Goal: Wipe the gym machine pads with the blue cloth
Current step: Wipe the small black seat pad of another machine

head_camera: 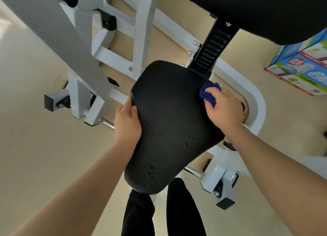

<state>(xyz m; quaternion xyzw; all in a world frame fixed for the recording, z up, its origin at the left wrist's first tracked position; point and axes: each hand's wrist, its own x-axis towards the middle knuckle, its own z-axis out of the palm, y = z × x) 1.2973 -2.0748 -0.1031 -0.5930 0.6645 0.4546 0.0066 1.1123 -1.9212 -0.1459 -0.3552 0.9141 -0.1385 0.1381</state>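
Note:
A black seat pad of the gym machine fills the middle of the head view, with patches of droplets on its surface. My right hand grips a bunched blue cloth against the pad's far right edge. My left hand holds the pad's left edge, fingers curled round the rim. A second black pad, the backrest, is at the top right.
The white steel frame of the machine runs behind and left of the seat, with a black notched adjuster post. Printed cardboard boxes stand on the beige floor at the right. My dark-trousered legs are below the seat.

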